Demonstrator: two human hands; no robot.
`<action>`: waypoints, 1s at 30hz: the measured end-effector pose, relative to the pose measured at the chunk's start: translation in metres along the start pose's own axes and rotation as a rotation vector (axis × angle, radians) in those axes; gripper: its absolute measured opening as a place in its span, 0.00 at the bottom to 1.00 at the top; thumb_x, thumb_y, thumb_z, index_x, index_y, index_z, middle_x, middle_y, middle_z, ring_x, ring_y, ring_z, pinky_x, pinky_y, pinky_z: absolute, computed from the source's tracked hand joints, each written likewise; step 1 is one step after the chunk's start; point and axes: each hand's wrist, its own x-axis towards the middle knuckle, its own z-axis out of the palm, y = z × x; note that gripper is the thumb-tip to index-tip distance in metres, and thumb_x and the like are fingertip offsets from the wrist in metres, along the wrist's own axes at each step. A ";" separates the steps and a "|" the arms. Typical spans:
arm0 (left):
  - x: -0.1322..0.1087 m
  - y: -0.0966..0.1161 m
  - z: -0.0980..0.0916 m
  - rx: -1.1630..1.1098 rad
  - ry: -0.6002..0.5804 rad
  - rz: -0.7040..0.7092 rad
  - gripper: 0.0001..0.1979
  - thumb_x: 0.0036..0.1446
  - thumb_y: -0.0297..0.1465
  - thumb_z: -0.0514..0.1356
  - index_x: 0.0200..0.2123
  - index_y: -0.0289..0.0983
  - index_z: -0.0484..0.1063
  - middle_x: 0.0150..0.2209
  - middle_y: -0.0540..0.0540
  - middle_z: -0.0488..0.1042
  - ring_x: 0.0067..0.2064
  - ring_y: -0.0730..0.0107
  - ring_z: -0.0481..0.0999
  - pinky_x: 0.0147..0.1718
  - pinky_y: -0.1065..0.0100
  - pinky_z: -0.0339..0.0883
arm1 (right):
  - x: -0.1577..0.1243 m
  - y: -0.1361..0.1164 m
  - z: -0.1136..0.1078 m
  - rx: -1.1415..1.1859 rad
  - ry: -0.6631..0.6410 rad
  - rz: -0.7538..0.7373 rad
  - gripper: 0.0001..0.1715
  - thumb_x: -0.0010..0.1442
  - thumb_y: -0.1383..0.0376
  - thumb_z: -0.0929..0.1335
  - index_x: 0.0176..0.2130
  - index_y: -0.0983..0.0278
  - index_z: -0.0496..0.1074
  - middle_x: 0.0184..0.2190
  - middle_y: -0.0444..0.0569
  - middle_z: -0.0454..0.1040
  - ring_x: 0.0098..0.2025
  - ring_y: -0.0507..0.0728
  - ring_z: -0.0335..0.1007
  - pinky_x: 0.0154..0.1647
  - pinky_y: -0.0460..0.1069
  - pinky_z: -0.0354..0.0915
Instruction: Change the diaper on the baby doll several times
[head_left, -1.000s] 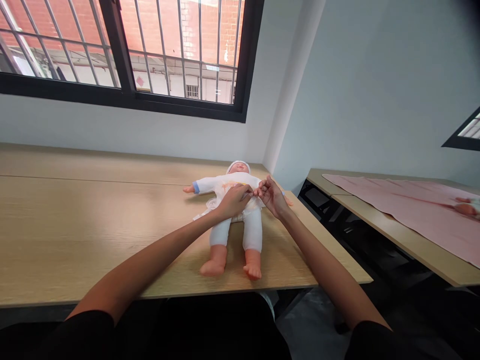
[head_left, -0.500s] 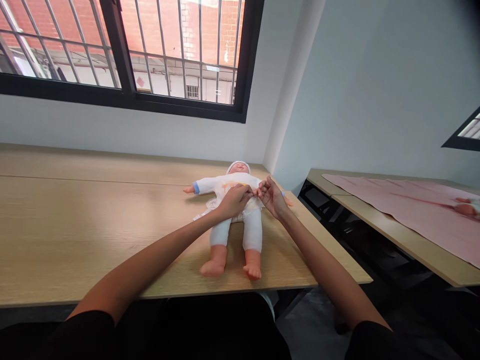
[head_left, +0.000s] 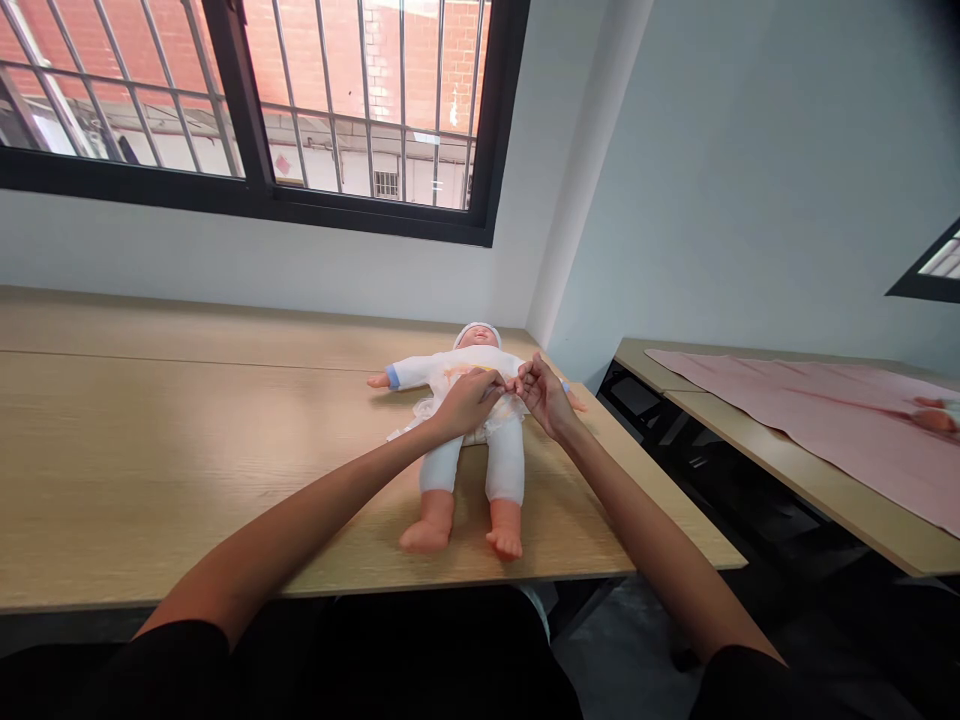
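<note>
A baby doll in a white outfit and white cap lies on its back on the wooden table, bare feet toward me. Over the doll's chest my left hand is curled, its fingers pinching the front of the doll's clothing. My right hand is just beside it, fingers also pinched together on the same spot of cloth. The fingertips of both hands meet. What exactly they pinch is too small to make out.
A barred window sits above the table's far side. To the right stands a second table covered by a pink cloth, with another doll's limb at the frame's right edge. A dark gap separates the two tables.
</note>
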 end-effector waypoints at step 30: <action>-0.001 -0.001 0.001 -0.034 -0.011 -0.002 0.09 0.64 0.28 0.54 0.32 0.37 0.71 0.32 0.47 0.74 0.41 0.62 0.71 0.40 0.63 0.64 | -0.004 0.000 0.002 0.061 -0.005 -0.020 0.32 0.51 0.37 0.70 0.28 0.62 0.67 0.18 0.43 0.66 0.32 0.54 0.73 0.37 0.47 0.69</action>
